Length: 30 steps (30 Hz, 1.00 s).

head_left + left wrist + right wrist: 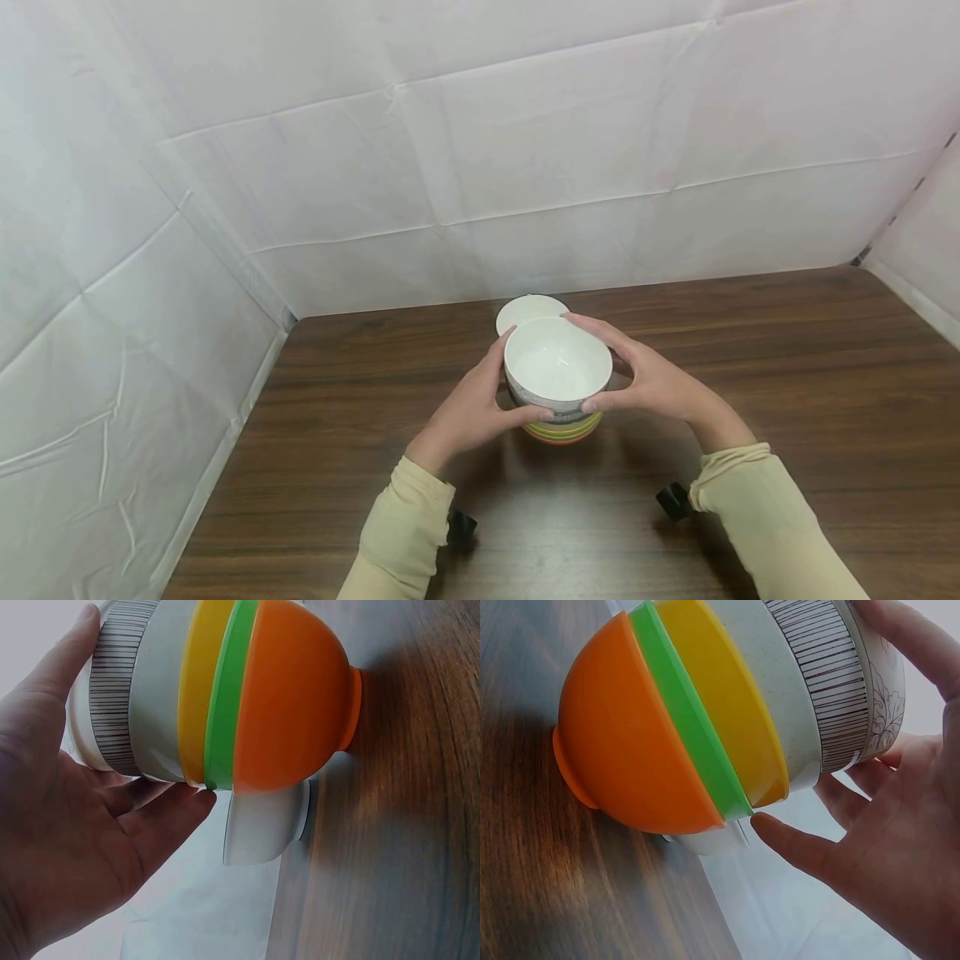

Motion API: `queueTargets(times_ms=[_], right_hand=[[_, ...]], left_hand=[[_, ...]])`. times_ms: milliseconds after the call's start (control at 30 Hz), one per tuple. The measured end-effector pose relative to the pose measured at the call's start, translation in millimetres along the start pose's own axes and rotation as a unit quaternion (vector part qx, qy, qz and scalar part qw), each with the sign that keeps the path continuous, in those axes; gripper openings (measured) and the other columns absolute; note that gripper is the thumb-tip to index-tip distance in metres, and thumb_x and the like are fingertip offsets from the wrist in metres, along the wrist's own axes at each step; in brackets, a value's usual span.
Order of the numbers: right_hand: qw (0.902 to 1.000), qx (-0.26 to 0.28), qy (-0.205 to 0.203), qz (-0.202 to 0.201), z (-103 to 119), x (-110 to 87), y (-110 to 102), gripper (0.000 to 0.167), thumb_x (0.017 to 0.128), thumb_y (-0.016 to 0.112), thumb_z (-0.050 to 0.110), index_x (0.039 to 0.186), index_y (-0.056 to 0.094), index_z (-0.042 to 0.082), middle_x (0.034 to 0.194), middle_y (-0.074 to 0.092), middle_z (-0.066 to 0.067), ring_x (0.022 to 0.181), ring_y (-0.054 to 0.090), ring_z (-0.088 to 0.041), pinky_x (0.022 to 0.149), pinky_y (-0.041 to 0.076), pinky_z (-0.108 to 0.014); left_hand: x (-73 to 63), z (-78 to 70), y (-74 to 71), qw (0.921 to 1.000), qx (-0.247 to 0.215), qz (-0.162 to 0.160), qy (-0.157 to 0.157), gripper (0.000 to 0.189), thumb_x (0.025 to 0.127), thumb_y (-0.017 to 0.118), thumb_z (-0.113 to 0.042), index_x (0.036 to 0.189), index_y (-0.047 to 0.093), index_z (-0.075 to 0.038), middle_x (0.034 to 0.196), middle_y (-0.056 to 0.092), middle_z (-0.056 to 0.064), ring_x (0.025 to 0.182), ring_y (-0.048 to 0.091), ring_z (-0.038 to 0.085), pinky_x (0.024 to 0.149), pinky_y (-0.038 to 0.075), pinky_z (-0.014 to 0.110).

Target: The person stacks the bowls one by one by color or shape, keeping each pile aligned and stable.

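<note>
A stack of nested bowls stands upright on the wooden table. Lowest is an orange bowl (292, 697), then a green bowl (227, 697), a yellow bowl (724, 690), a speckled off-white bowl (160, 697) and a striped bowl (829, 690). On top is a white bowl (558, 360) with a flower pattern (886, 705) on its outside. My left hand (472, 410) holds this top bowl from the left, thumb at the near side. From the right, my right hand (663, 379) grips it too. In both wrist views, lower fingers reach down beside the yellow and green rims.
Just behind the stack, by the table's back edge, sits another white bowl (527, 308). White sheeting (525, 158) hangs behind and to the left of the brown table (360, 383). Black wrist devices (674, 502) show under both sleeves.
</note>
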State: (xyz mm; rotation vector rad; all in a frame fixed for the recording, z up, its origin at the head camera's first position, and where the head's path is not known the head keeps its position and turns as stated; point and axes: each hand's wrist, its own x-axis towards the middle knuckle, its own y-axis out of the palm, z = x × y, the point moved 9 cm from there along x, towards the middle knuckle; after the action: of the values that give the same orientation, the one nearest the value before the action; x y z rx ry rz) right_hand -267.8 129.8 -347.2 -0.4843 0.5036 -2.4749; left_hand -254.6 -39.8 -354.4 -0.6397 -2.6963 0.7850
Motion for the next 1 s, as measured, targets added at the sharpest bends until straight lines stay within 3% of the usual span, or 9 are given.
queueTargets(times_ms=[733, 900, 1000], right_hand=[[0.9999, 0.012, 0.009, -0.003, -4, -1.6, -2, 0.093, 0.084, 0.077, 0.01, 0.159, 0.024, 0.024, 0.16, 0.032, -0.006, 0.132, 0.04, -0.003, 0.112, 0.032, -0.063], [0.9998, 0.014, -0.005, -0.013, -4, -1.9, -7, 0.077, 0.092, 0.065, 0.009, 0.158, 0.027, 0.019, 0.159, 0.034, -0.011, 0.13, 0.044, -0.001, 0.108, 0.043, -0.034], [0.9991, 0.023, -0.028, -0.022, -4, -0.5, -12, 0.065, 0.098, 0.054, 0.006, 0.157, 0.029, 0.014, 0.159, 0.032, -0.02, 0.134, 0.043, 0.001, 0.105, 0.042, -0.017]], left_hand=[[1.0, 1.5, 0.5, 0.9999, 0.011, -0.007, -0.005, 0.098, 0.08, 0.084, -0.036, 0.155, 0.024, -0.021, 0.146, 0.049, -0.004, 0.13, 0.054, 0.012, 0.109, 0.047, 0.037], [1.2, 1.4, 0.3, 0.9998, 0.014, -0.009, -0.011, 0.099, 0.08, 0.084, -0.037, 0.156, 0.023, -0.021, 0.147, 0.048, -0.004, 0.131, 0.054, 0.013, 0.11, 0.047, 0.037], [2.0, 1.7, -0.1, 0.9997, 0.015, -0.011, -0.016, 0.099, 0.079, 0.084, -0.038, 0.156, 0.023, -0.022, 0.147, 0.048, -0.004, 0.131, 0.055, 0.013, 0.111, 0.046, 0.037]])
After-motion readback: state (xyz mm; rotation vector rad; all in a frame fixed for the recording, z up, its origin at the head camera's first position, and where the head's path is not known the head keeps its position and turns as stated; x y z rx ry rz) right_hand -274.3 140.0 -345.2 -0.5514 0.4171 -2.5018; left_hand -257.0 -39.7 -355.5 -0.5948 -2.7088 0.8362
